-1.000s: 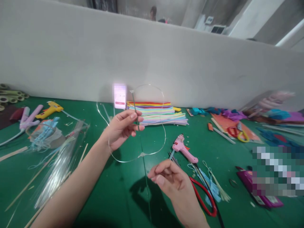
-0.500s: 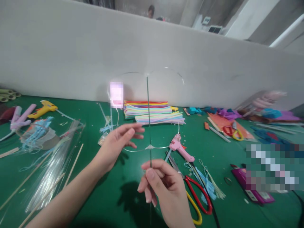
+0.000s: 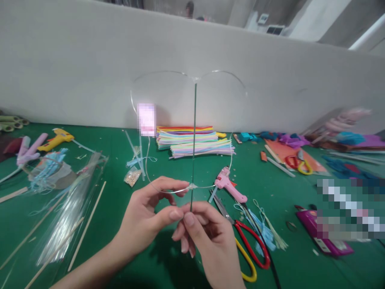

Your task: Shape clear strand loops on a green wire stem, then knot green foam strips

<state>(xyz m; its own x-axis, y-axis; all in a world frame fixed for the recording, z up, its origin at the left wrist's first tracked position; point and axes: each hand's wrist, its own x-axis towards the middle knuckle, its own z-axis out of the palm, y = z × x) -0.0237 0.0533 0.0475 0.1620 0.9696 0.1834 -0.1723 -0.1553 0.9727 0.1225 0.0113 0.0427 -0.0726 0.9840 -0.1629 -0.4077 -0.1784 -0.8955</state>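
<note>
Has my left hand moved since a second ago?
Yes. The left hand dropped toward you, away from the coloured stack, and now touches the wire frame beside the right hand.

Coloured strip stack point(image 3: 195, 143) lay on green table point(image 3: 168, 168). Pink glue gun point(image 3: 230, 188) at its 5 o'clock, red-yellow scissors point(image 3: 253, 251) further toward 5. Yellow glue gun point(image 3: 56, 139) at stack's 9, cellophane sleeves point(image 3: 67, 210) at 8.

The left hand point(image 3: 144, 218) and the right hand point(image 3: 207, 237) are bare, with slender fingers and short, plain nails. The left forearm point(image 3: 90, 265) shows bare to the lower edge of the view, and the right wrist point(image 3: 224, 273) is bare as well.
</note>
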